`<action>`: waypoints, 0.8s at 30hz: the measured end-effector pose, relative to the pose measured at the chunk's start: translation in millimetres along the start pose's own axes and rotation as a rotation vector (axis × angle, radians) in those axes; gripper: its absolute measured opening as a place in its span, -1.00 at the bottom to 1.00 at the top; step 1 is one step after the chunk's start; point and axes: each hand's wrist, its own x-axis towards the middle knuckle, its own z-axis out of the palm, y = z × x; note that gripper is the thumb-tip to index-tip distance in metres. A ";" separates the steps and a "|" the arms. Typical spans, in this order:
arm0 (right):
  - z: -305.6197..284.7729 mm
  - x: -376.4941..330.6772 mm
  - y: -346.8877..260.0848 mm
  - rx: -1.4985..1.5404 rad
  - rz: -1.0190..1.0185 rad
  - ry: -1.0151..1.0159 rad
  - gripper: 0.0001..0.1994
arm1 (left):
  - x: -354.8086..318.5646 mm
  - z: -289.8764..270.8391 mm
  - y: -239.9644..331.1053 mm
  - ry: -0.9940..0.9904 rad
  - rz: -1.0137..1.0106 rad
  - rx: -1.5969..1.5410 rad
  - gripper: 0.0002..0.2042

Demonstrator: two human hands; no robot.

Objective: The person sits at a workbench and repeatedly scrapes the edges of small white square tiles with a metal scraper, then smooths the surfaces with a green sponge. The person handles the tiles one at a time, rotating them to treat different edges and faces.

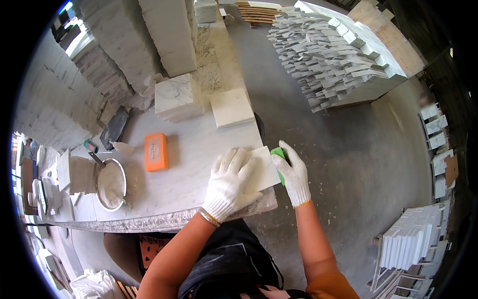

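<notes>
A pale square stone tile [266,172] lies at the right edge of the work table, partly covered by my left hand [226,182]. That hand wears a white knitted glove and lies flat on the tile, fingers stretched out. My right hand [296,177], gloved too, grips a green block [278,153], which looks like a hand sanding block. The block is held upright against the tile's right edge, and my fingers and thumb hide part of it. An orange box-shaped block [156,152] sits left of my hands.
A cream tile stack [232,107] and a taller marble stack [178,97] stand farther back. At the left is a round bowl [124,192] of whitish paste with a tool handle in it. Tall slabs [169,35] rise behind; piled strips [328,60] stand beyond the floor.
</notes>
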 end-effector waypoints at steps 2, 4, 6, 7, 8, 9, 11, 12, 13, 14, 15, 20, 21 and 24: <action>-9.3 0.5 -2.8 0.031 0.041 -0.030 -0.42 | -1.2 0.8 -0.2 -0.010 -0.011 0.010 -0.13; -11.2 -13.0 -29.1 0.086 0.127 -0.070 -0.42 | -3.4 2.0 -2.7 -0.018 -0.015 0.004 -0.13; -9.0 -26.2 -26.5 -0.144 -0.077 -0.045 -0.42 | -3.2 2.3 -3.6 -0.027 -0.022 0.007 -0.13; -8.2 -30.6 -25.3 -0.258 -0.177 -0.028 -0.42 | -2.4 1.0 -3.0 -0.033 -0.025 0.014 -0.13; -4.2 -29.8 -25.3 -0.245 -0.192 -0.021 -0.42 | -2.9 0.8 -2.8 -0.040 -0.029 0.021 -0.13; -3.8 -24.8 -20.4 -0.208 -0.151 -0.014 -0.42 | -3.6 1.4 -2.5 -0.026 -0.027 0.016 -0.14; -4.8 -7.8 -0.9 -0.139 -0.083 0.013 -0.42 | -1.3 1.1 0.3 0.012 -0.008 0.004 -0.14; 0.3 0.2 0.7 -0.060 -0.015 0.003 -0.42 | -0.4 0.2 0.0 0.001 -0.010 -0.015 -0.15; -2.7 0.8 -0.5 -0.044 0.006 0.001 -0.42 | 0.0 -0.5 -0.1 -0.010 -0.011 -0.034 -0.15; -8.6 -1.1 -3.7 -0.028 0.027 -0.002 -0.42 | 1.3 -1.7 -0.5 -0.021 -0.012 -0.053 -0.15; -9.5 -6.0 -9.9 -0.011 0.057 -0.021 -0.41 | -0.7 -1.1 -1.8 -0.013 -0.013 -0.046 -0.16; -5.5 -31.0 -28.3 -0.256 -0.207 -0.039 -0.43 | -2.7 1.1 -1.7 -0.022 -0.041 0.005 -0.16; -4.8 -28.5 -27.3 -0.257 -0.197 -0.025 -0.43 | -2.2 1.1 -1.2 -0.013 -0.029 0.000 -0.16; -4.0 -4.9 -5.6 -0.138 -0.107 -0.001 -0.44 | -1.9 0.6 -0.5 -0.003 -0.006 -0.017 -0.15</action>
